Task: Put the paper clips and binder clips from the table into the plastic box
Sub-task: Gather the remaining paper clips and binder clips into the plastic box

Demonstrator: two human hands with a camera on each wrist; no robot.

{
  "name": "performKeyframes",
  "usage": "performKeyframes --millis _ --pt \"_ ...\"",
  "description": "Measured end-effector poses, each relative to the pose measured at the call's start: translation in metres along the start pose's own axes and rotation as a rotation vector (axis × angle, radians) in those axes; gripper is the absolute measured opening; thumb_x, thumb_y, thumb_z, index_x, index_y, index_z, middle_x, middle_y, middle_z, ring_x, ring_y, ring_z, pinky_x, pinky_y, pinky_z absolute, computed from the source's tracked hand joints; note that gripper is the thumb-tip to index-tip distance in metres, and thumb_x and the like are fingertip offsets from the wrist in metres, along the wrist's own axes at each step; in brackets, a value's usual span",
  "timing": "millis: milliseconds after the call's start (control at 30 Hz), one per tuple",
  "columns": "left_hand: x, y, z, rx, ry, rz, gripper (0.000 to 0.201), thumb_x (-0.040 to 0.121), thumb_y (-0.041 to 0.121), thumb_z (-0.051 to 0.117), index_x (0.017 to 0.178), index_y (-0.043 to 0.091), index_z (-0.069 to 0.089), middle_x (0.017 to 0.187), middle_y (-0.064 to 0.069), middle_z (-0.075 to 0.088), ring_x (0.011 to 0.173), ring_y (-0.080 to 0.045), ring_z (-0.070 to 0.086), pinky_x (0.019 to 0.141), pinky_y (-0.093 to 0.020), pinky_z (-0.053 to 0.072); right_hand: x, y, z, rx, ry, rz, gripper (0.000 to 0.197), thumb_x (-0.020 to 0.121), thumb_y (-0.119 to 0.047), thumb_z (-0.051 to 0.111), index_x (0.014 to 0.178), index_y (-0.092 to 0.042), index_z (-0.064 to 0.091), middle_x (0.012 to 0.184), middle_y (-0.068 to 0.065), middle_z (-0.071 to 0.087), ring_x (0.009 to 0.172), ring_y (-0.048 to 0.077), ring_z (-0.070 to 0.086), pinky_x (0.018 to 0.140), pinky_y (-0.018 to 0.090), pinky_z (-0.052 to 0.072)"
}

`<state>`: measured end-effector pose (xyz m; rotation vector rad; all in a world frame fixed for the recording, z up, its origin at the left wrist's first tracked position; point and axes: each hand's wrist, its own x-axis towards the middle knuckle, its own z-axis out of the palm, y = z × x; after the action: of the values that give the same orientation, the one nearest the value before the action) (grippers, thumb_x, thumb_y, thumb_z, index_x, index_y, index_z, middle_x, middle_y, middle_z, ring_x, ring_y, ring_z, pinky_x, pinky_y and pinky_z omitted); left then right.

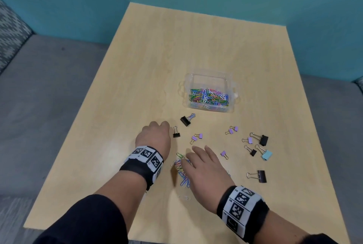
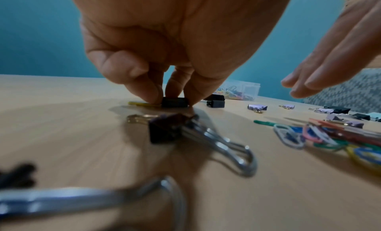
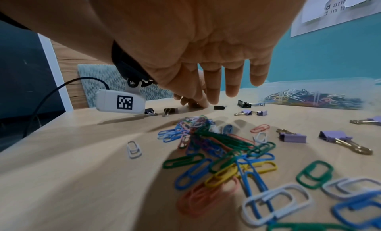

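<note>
While R hand (image 1: 206,171) hovers open — L hand (image 2: 164,55) pinches binder clip (image 2: 174,102).

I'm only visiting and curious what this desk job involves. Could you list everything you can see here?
Table: one, light wood, against a teal wall.
Plastic box: one, clear, mid-table, holding many coloured paper clips.
Loose paper clips: one heap, mixed colours, under the right grip; a single white one lies nearer the person.
Black binder clips: at least five loose, large and small, from below the box to the right side.
Purple binder clips: at least six, small, scattered right of centre.
Blue binder clip: one, light blue, right side.
Left grip: the person's hand, pinching a small black binder clip on the table.
Right grip: the other hand, fingers straight, over the heap.
</note>
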<state>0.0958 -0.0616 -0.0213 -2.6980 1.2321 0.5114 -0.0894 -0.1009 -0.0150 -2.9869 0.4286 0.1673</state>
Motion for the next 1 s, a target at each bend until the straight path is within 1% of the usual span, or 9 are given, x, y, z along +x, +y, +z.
performKeyframes --millis 133,233,333,400,533,667,833,967,1000 --pt "-0.003 0.000 -0.006 -0.117 0.061 0.030 0.015 0.086 0.014 0.041 0.101 0.014 0.041 0.095 -0.008 0.053 0.073 -0.025 0.043 0.057 -0.032 0.035 0.010 0.005 -0.004 -0.011 -0.042 0.037 0.051 0.068 -0.013 0.062 0.119 -0.011 0.056 0.119 0.010 0.059 0.124 0.036 0.047 0.106 0.055 0.034" --pt "-0.013 -0.017 -0.012 -0.324 0.153 0.085 0.019 0.089 0.032 0.047 0.085 0.017 0.036 0.077 -0.002 0.055 0.063 -0.024 0.048 0.054 -0.033 0.040 0.020 0.009 -0.006 0.000 -0.066 0.022 0.046 0.072 -0.012 0.059 0.118 -0.010 0.054 0.118 0.011 0.057 0.126 0.036 0.044 0.109 0.052 0.032" --pt "-0.013 -0.053 -0.013 -0.538 0.191 -0.067 0.025 0.089 0.041 0.052 0.080 0.020 0.042 0.065 0.002 0.056 0.057 -0.018 0.052 0.052 -0.031 0.041 0.036 0.008 -0.005 0.005 -0.107 -0.059 0.054 0.067 -0.011 0.065 0.120 -0.004 0.054 0.121 0.014 0.056 0.126 0.037 0.044 0.106 0.048 0.037" --pt "-0.008 -0.076 -0.008 -0.462 0.187 -0.100 0.024 0.089 0.039 0.054 0.079 0.020 0.044 0.070 0.002 0.056 0.060 -0.018 0.052 0.055 -0.033 0.044 0.050 0.002 -0.004 -0.012 -0.158 -0.129 0.064 0.068 -0.011 0.067 0.128 0.000 0.049 0.131 0.018 0.050 0.130 0.038 0.040 0.107 0.047 0.037" --pt "0.005 -0.092 -0.001 -0.387 0.196 -0.063 0.026 0.088 0.042 0.054 0.079 0.020 0.046 0.076 0.001 0.053 0.062 -0.020 0.052 0.058 -0.033 0.045 0.087 -0.015 -0.006 -0.011 -0.166 -0.202 0.065 0.078 -0.005 0.054 0.139 0.005 0.033 0.146 0.023 0.034 0.138 0.038 0.027 0.112 0.046 0.027" --pt "0.011 -0.081 -0.012 -0.428 0.258 0.005 0.021 0.092 0.033 0.051 0.101 0.015 0.058 0.097 -0.006 0.056 0.079 -0.024 0.056 0.068 -0.033 0.046 0.110 -0.023 -0.009 -0.068 -0.196 -0.209 0.061 0.085 -0.013 0.049 0.141 0.006 0.032 0.148 0.024 0.031 0.138 0.040 0.027 0.112 0.048 0.025" --pt "0.025 -0.034 -0.019 -0.265 0.200 0.310 0.030 0.091 0.014 0.047 0.118 0.016 0.059 0.113 -0.008 0.055 0.099 -0.029 0.051 0.078 -0.041 0.048 0.081 -0.018 -0.007 -0.162 -0.260 -0.183 0.051 0.095 -0.021 0.033 0.140 -0.001 0.039 0.152 0.024 0.022 0.139 0.038 0.020 0.113 0.048 0.019" --pt "0.041 0.017 -0.027 -0.170 0.104 0.317 0.025 0.091 0.032 0.049 0.105 0.013 0.056 0.106 -0.006 0.051 0.098 -0.027 0.047 0.078 -0.041 0.046 0.037 -0.005 -0.008 -0.137 -0.331 -0.168 0.055 0.095 -0.019 0.026 0.146 0.001 0.027 0.155 0.025 0.013 0.142 0.039 0.014 0.115 0.051 0.015" --pt "0.044 0.026 -0.027 -0.167 0.082 0.301 0.027 0.090 0.035 0.051 0.104 0.013 0.055 0.104 -0.006 0.050 0.098 -0.027 0.047 0.078 -0.040 0.046 0.028 -0.002 -0.010 -0.108 -0.305 -0.168 0.056 0.092 -0.018 0.022 0.144 0.001 0.031 0.153 0.026 0.019 0.141 0.039 0.020 0.114 0.051 0.019"
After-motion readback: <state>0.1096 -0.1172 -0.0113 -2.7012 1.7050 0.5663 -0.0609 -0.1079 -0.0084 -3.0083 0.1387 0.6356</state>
